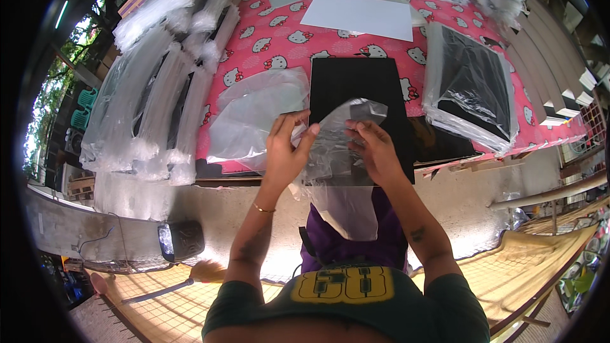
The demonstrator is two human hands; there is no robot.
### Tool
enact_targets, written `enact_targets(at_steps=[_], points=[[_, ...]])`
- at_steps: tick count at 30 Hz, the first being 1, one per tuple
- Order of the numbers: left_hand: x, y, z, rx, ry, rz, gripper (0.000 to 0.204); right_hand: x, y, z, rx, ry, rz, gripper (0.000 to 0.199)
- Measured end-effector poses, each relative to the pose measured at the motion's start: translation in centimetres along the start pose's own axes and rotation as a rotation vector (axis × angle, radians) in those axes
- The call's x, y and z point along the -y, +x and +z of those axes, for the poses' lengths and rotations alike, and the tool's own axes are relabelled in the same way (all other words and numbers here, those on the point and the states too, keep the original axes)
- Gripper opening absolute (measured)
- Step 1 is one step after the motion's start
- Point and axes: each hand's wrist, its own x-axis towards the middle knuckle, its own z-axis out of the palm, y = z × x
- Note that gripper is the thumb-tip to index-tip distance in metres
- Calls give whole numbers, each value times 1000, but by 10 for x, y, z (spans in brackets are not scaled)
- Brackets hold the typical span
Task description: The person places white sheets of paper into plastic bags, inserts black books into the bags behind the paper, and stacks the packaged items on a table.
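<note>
Head view, read left to right. At far left, long bundles wrapped in clear film (159,89) lie along the edge of the desk (267,32), which wears a pink patterned cloth. Beside them rests a loose pile of clear plastic bags (254,114). My left hand (283,149) pinches one lip of a clear plastic bag (340,152) between thumb and fingers, its grip closed on the film. My right hand (375,149) nips the opposite lip in the same way, grip likewise closed. The bag hangs between both hands over the near desk edge, in front of a black flat panel (356,82) lying on the cloth. Judged from its crumpling, the film is light, limp and slippery; it is best held at the mouth, one layer per hand. To the right lies a bagged black panel (470,82); a white sheet (359,16) sits farther back. Whether the bag's mouth has parted cannot be made out, and its lower end merges with my lap.
</note>
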Motion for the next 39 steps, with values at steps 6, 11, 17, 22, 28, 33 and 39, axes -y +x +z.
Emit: enact_targets(at_steps=[6, 11, 17, 22, 28, 33, 39], points=[[30, -23, 57, 182, 265, -109, 38, -15, 9, -2, -197, -244, -101, 42], [18, -44, 72, 240, 277, 144, 33, -16, 35, -35, -138, -527, -171, 37], [1, -36, 60, 102, -424, -295, 16, -5, 1, -15, 86, -254, -169, 15], [31, -28, 24, 48, -144, -320, 12, 11, -33, -6, 187, 184, -207, 11], [-23, -26, 14, 42, 72, 351, 17, 12, -50, -28, 148, -49, 46, 19], [9, -26, -31, 532, 171, 166, 26, 74, -59, -35, 318, -22, 3, 15], [-57, 9, -6, 620, 178, 365, 32, 85, -68, 39, 552, -1271, -990, 7]])
